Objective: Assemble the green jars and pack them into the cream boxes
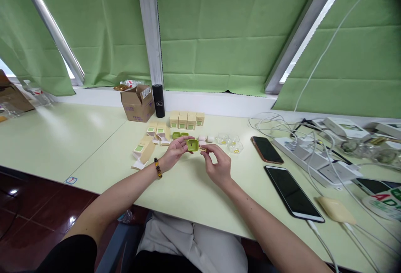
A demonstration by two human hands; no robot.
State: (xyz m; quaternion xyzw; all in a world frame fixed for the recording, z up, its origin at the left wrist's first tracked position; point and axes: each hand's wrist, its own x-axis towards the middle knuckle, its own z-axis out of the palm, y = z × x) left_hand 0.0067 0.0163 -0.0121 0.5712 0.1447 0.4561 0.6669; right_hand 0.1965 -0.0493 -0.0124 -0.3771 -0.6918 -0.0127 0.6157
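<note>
Left hand [174, 152] pinches a green cup [193, 147], presumably steadying it with its inside in view; right hand [218, 165] pinches a small yellowish piece [203, 149] just beside it.

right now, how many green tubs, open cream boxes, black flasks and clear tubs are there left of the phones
Green tubs: 3, one in the left hand
Open cream boxes: 3
Black flask: 1
Clear tubs: 3
Total: 10
</note>
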